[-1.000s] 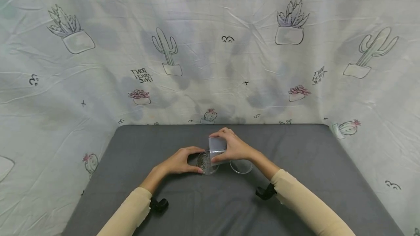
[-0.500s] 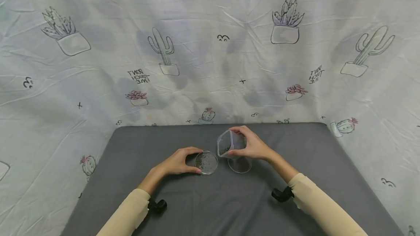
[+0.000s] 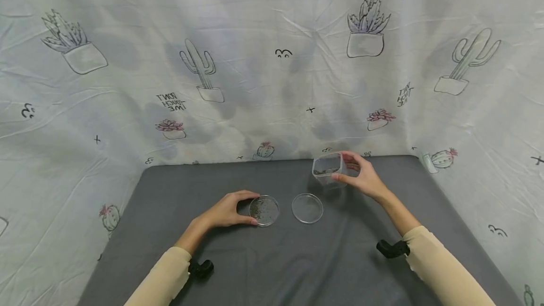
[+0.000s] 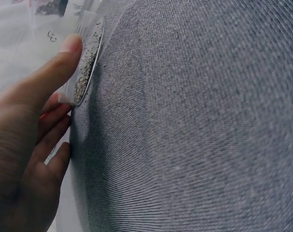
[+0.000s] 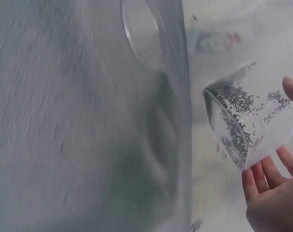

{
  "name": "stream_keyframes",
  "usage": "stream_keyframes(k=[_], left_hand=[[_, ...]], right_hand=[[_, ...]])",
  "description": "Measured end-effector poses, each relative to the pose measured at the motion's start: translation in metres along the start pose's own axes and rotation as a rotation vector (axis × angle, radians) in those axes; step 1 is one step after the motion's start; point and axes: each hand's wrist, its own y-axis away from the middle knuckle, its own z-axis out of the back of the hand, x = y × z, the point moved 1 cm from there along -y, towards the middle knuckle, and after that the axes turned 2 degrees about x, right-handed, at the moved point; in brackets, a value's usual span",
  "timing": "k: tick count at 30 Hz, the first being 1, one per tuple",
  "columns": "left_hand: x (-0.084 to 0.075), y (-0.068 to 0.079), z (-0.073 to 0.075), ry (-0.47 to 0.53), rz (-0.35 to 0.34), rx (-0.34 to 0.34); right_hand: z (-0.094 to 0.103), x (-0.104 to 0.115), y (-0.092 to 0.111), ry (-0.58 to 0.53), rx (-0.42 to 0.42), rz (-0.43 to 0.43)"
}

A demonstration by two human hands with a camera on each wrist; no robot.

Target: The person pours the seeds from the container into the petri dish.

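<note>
My left hand [image 3: 227, 210] pinches the sides of a clear round petri dish [image 3: 267, 211] between thumb and fingers. Dark grains, like soil or seeds, cover its bottom, thicker toward the left; the left wrist view shows these grains [image 4: 82, 83] heaped at one side. Farther right and back, my right hand [image 3: 361, 174] grips a clear square plastic container [image 3: 330, 170] by its side, thumb in front and fingers behind. It is tilted, with its mouth toward the left. More dark grains [image 5: 240, 99] cling inside it, seen in the right wrist view.
A second clear round dish or lid [image 3: 307, 208] lies on the grey cloth-covered table [image 3: 272, 263], right of the filled dish. A pale cloth printed with cacti [image 3: 263, 60] hangs behind the table and along its sides.
My right hand has carried the square container from over the grain-filled dish to the right and back, past the second dish, now uncovered. My left hand still holds its dish in place.
</note>
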Motion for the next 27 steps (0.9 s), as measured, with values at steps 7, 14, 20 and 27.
stream_keyframes(k=[7, 14, 20, 27], left_hand=[[0.002, 0.004, 0.000, 0.019, -0.019, -0.017], [0.003, 0.007, -0.001, 0.022, -0.001, -0.022], [0.002, 0.008, -0.003, 0.022, -0.012, -0.018], [0.003, 0.010, -0.005, 0.031, -0.035, -0.026]], right_hand=[[0.033, -0.020, 0.021, -0.045, -0.113, -0.162], [0.043, -0.041, 0.038, -0.048, -0.156, -0.226], [0.042, -0.054, 0.050, -0.062, -0.191, -0.258], [0.038, -0.067, 0.063, -0.136, -0.222, -0.258]])
